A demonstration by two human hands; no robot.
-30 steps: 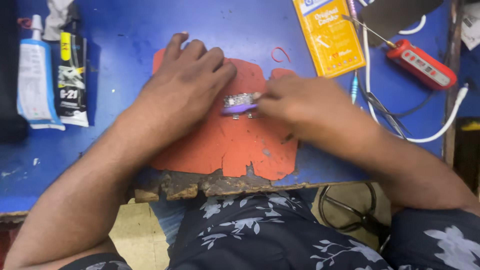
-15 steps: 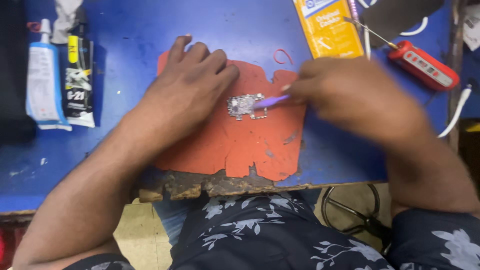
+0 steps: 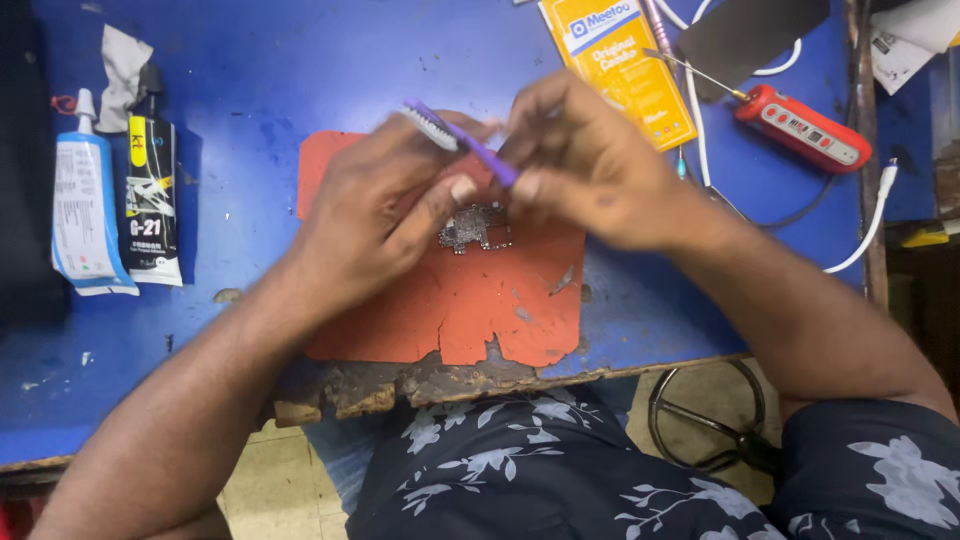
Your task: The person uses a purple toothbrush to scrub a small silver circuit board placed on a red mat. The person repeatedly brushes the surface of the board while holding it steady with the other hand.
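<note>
Both hands meet above the middle of the frame over an orange work mat (image 3: 450, 310) laid on the blue worktop (image 3: 300, 70). The right hand (image 3: 590, 170) has its fingers pinched shut on the handle of a purple brush (image 3: 465, 140), whose bristled head points to the upper left. The left hand (image 3: 385, 215) is curled, its fingertips touching the brush just below the bristles; it looks closed on it, though the blur leaves the grip itself unclear. Under the hands, near the centre of the mat, lies a small circuit board (image 3: 475, 228), bare and not held.

As a judgement, the step in hand is tending the brush between passes over the board; a next stroke would call for lowering the bristles to the board and steadying it with the left fingers.

Counted: one brush, one circuit board, one mat. At the left edge stand two glue tubes, a white-and-blue one (image 3: 85, 215) and a black one (image 3: 152, 200). At upper right lie one yellow packet (image 3: 615, 60) and one red handheld tool (image 3: 800, 125) with a white cable (image 3: 865, 225).
</note>
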